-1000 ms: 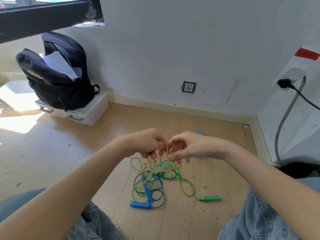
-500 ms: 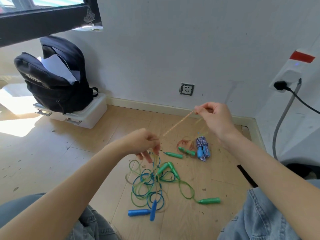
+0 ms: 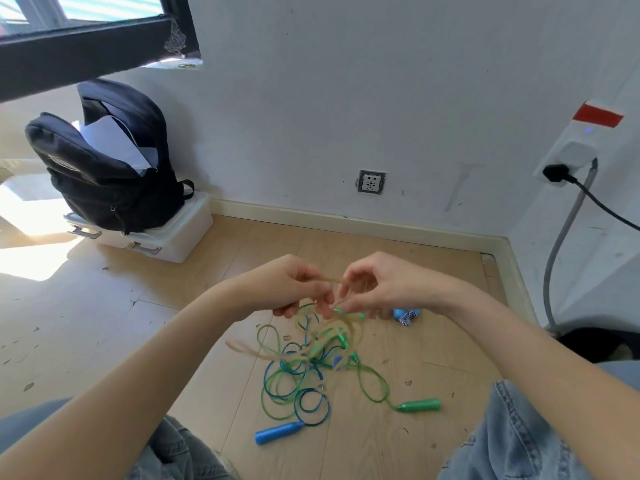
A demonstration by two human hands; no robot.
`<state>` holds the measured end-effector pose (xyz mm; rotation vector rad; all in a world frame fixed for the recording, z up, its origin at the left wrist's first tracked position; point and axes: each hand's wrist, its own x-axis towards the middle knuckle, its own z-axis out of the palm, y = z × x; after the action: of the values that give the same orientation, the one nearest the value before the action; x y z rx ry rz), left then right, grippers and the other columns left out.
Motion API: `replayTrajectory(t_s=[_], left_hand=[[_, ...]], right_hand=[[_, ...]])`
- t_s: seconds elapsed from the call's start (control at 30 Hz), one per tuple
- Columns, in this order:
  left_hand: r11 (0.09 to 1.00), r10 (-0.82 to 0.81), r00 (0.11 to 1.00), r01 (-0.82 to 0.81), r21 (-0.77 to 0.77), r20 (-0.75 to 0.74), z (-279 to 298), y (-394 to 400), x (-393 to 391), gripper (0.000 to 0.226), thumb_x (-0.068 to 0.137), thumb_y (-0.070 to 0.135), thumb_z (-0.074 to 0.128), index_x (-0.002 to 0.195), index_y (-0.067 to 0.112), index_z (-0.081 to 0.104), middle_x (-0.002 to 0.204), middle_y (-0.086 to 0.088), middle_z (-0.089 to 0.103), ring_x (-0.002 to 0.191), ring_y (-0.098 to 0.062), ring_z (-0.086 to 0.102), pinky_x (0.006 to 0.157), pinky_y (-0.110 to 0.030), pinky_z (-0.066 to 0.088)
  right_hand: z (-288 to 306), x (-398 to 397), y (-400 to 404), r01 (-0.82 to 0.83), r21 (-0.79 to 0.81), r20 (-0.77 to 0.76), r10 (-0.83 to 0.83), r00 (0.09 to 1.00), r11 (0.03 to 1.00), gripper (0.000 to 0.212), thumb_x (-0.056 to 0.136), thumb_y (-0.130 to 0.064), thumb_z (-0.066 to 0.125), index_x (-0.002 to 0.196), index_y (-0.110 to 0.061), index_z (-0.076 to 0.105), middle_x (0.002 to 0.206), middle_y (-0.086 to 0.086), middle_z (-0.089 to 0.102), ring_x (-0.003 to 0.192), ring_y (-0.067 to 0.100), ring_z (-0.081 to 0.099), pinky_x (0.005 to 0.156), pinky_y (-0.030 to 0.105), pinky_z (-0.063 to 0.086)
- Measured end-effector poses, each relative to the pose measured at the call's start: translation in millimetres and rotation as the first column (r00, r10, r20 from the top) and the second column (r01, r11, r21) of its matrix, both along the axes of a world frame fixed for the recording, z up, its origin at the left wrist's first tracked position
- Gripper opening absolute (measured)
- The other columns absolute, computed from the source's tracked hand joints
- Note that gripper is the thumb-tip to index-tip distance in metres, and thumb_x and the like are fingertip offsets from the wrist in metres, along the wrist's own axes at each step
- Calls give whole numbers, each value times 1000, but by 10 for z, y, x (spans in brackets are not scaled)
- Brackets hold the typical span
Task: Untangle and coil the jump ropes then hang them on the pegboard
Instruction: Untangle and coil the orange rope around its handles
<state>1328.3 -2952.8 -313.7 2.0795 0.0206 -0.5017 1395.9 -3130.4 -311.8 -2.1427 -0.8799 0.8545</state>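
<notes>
Head view, left hand (image 3: pixel 294 285) and right hand (image 3: pixel 377 284) pinching thin beige cord (image 3: pixel 330 279), glossy tangled ropes (image 3: pixel 304 372) below

Both hands meet above the floor (image 3: pixel 104 323): the left hand (image 3: pixel 287 285) and the right hand (image 3: pixel 377 285) pinch a tan rope (image 3: pixel 334 279) over tangled green and blue ropes (image 3: pixel 298 379)

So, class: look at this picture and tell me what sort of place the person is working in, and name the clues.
Probably a plain room indoors, in a home or flat, with the person seated on the floor. Clues: wood-plank floor meeting a skirting board, a wall socket, and a backpack under a window.
</notes>
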Motion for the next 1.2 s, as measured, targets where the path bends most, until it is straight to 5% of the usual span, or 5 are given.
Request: replayTrajectory(t_s=[0.57,0.7,0.87,1.0,1.2], left_hand=[[895,-56,983,127,427,-174,-265,63,70,23,95,22,46,85,15,66,67,11,58,48,-3,58,47,-6,42],[995,15,971,9,99,-241,-164,64,46,37,98,33,40,86,10,67,95,1,69,45,-6,57,45,-15,42],[964,189,974,-209,-168,-128,-20,37,16,38,98,36,39,96,11,68,100,-1,72,39,-5,42,42,-13,37],[903,309,946,-325,-280,-104,5,-37,24,34,97,36,41,102,17,69,108,5,69,41,-4,45,41,-13,34],[781,305,930,-368,-505,-207,75,-58,24,32,96,37,43,105,20,68,101,7,71,44,-5,50,35,-12,29]], right_hand=[[16,70,29,417,451,179,-538,823,789,13,86,-7,61,78,-15,67,68,0,66,54,8,62,51,21,54],[62,271,-85,616,539,-3,-730,684,575,8,88,-8,59,88,-15,64,91,6,67,62,12,65,62,28,57],[-43,133,-55,493,36,8,-493,870,870,67,85,-8,63,142,-20,28,125,7,44,78,22,67,76,38,57],[-42,-9,-16,310,60,-102,-303,948,949,24,85,-22,65,108,-18,62,112,0,63,76,5,67,71,16,53],[-136,-122,128,253,228,-193,-211,958,940,9,87,-19,63,82,-14,68,79,-4,69,79,7,63,74,22,51]])
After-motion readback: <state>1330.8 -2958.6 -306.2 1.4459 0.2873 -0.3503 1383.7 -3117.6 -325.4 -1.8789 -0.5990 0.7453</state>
